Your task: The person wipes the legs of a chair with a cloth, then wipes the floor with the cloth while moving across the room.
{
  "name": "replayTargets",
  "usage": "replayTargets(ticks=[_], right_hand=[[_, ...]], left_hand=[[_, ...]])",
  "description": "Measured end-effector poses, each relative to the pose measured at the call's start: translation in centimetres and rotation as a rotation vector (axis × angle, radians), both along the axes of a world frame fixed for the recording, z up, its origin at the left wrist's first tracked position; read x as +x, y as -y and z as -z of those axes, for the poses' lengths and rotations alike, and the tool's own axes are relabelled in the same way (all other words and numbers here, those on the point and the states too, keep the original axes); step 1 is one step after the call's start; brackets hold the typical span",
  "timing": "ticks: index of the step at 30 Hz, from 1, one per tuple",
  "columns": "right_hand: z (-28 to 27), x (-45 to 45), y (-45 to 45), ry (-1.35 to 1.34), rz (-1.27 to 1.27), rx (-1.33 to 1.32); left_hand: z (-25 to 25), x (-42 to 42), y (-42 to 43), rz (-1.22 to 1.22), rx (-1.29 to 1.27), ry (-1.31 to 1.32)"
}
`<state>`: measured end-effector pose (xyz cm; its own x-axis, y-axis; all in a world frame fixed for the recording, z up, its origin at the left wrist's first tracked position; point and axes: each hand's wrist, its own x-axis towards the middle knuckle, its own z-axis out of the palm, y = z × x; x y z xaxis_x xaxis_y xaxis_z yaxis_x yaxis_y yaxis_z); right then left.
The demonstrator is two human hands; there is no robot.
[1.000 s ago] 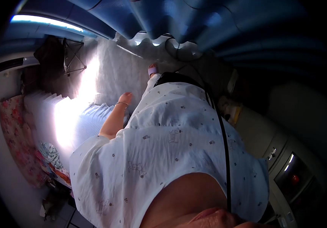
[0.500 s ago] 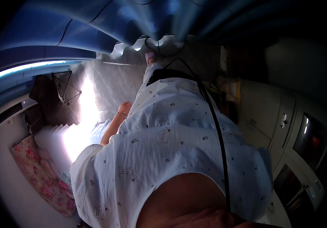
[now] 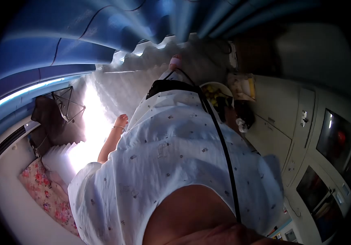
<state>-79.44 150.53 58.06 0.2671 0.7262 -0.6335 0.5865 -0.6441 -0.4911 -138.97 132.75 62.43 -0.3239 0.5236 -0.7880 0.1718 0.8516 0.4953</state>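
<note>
My left hand (image 3: 121, 120) hangs beside the white printed dress (image 3: 171, 143), a thin bracelet at its wrist. Its fingers look loosely bent, and I see nothing in them. On the other side, part of my right arm (image 3: 231, 119) shows dimly past the dress. My right hand is lost in shadow near a dark object, so its fingers cannot be made out. Close by is a round pale basin (image 3: 229, 89) with several yellow-green fruits (image 3: 212, 93) in it. A black strap (image 3: 224, 151) runs down the dress to a black pouch (image 3: 169, 86) at the front.
Blue curtains (image 3: 81, 28) hang ahead and to the left. A folding metal frame (image 3: 68, 107) stands on the grey floor (image 3: 143, 77), near bright sunlight. Pale cabinets (image 3: 277, 110) line the right side, with a plastic bag (image 3: 241, 86) against them. Floral fabric (image 3: 45, 190) lies at left.
The view has shifted, and the fruit basin now shows beside the dress at right. My left hand has moved left, a little away from the dress. A foot shows farther right.
</note>
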Motion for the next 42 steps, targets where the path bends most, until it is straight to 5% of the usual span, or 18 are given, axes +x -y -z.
replayTargets(ticks=[2, 3, 4, 5, 6, 9, 12, 14, 20, 22, 23, 24, 26, 28, 30, 34, 36, 42], right_hand=[[-0.9, -0.4, 1.0, 0.048, -0.039, 0.017], [-1.8, -1.3, 0.6, 0.086, -0.104, 0.035], [-3.0, -2.5, -0.4, 0.071, -0.163, 0.026], [-5.5, -3.3, -0.5, 0.037, -0.103, -0.137], [-6.7, -3.8, -1.0, 0.0, -0.079, -0.305], [1.8, 0.8, -1.4, 0.018, -0.359, -0.327], [-0.8, -1.7, -6.1, 0.035, -0.502, -0.306], [-4.1, -3.4, -12.5, 0.081, -0.6, -0.235], [11.8, -10.5, -32.8, 0.284, -0.839, -0.127], [11.9, -16.0, -34.7, 0.059, -0.835, 0.255], [8.1, -21.2, -35.7, 0.11, -0.924, 0.156], [4.7, -24.4, -35.8, 0.177, -0.95, 0.055], [4.4, -30.1, -37.5, 0.072, -1.341, 0.323], [3.6, -33.0, -35.9, -0.055, -1.38, 0.804], [-0.8, -38.3, -32.2, -0.012, -1.341, 0.975], [-1.6, -44.3, -30.2, -0.1, -1.553, 0.951], [-5.4, -47.2, -25.5, -0.654, -1.049, 0.032], [-11.9, -51.8, -17.6, -1.038, -0.699, -0.76]], left_hand=[[-0.7, -0.1, -1.4, 0.083, -0.079, -0.16], [6.8, -4.7, 1.6, 0.628, 0.141, -0.226], [-1.0, 0.2, -2.4, -0.088, 0.028, -0.074], [3.7, -2.4, -0.3, 0.111, 0.136, -0.121], [0.3, -0.6, -1.9, -0.08, 0.124, -0.081], [-6.3, 4.1, -5.1, -0.331, 0.16, -0.041], [-6.8, 5.5, -3.2, -0.426, 0.206, -0.042], [-2.1, 7.4, 0.3, -0.526, 0.314, -0.053], [-2.4, 18.2, 10.5, -0.925, -0.202, -0.28], [1.7, 23.6, 16.2, -1.183, -0.205, -0.128], [1.2, 27.9, 16.8, -1.295, -0.32, -0.033], [1.3, 28.3, 17.0, -1.337, -0.282, -0.058], [1.7, 33.8, 16.9, -1.205, -0.37, -0.008], [0.4, 34.0, 15.3, -1.198, -0.366, -0.007], [-0.6, 33.2, 15.8, -1.17, -0.331, 0.004], [2.1, 31.2, 15.4, -1.245, -0.167, -0.152], [1.7, 27.4, 14.9, -1.261, -0.109, -0.136], [1.1, 14.7, 13.0, -1.104, 0.019, -0.356]])
